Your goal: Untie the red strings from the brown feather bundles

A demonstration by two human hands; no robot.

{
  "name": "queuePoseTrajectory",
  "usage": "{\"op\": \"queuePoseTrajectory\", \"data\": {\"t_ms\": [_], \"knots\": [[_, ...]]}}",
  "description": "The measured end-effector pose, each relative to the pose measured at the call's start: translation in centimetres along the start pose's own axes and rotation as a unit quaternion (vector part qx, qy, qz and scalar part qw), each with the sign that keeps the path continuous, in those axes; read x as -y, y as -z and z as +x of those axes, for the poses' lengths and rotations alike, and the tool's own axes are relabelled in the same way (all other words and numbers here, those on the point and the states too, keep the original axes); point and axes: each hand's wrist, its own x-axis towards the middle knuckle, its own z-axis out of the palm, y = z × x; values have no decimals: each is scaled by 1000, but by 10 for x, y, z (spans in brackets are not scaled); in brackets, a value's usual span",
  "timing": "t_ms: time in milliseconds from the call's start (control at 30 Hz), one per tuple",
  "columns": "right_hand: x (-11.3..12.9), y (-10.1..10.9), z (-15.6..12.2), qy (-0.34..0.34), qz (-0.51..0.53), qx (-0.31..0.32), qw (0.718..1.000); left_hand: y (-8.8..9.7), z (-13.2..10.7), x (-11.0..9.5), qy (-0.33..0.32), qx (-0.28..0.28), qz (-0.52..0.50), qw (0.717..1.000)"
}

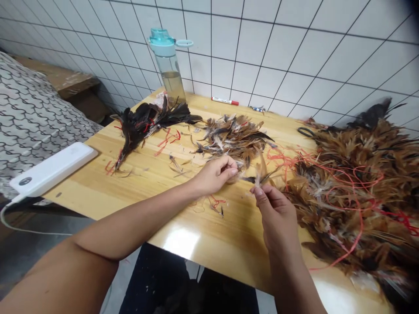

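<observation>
My right hand (276,209) pinches a few feathers (260,172) between thumb and fingers, brown and dark with pale fluffy bases. Just left of it, my left hand (218,174) is closed, thumb against the curled index finger. Pale fluff shows by its fingertips, but what they hold I cannot make out. Right behind the left hand lies a loose heap of brown feathers (234,137). A much larger mass of brown feathers (360,174) spreads to the right of my right hand, with red string (360,209) tangled over it.
Black feathers (144,124) lie at the back left, before a water bottle (170,65). A red-capped marker (225,101) rests along the tiled wall (262,43). A white corded device (54,168) sits at the table's left edge. Red string scraps (166,139) lie on the wooden table (183,209).
</observation>
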Motion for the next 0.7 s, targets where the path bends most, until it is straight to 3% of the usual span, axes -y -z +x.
{"op": "queuePoseTrajectory", "data": {"t_ms": [100,167,267,467,700], "knots": [[-2,-4,3,16,-41,-5,999,-7,-4,-3,55,17,-178,982],[-3,-6,5,39,-70,-8,997,-12,-8,-2,69,25,-229,971],[-6,-11,10,72,-97,-6,993,-16,-11,2,75,9,-262,962],[-20,-22,25,71,-94,-25,993,-16,-7,15,73,-25,-329,941],[-28,-32,31,125,-138,-3,982,-13,-7,18,106,-7,-289,952]]}}
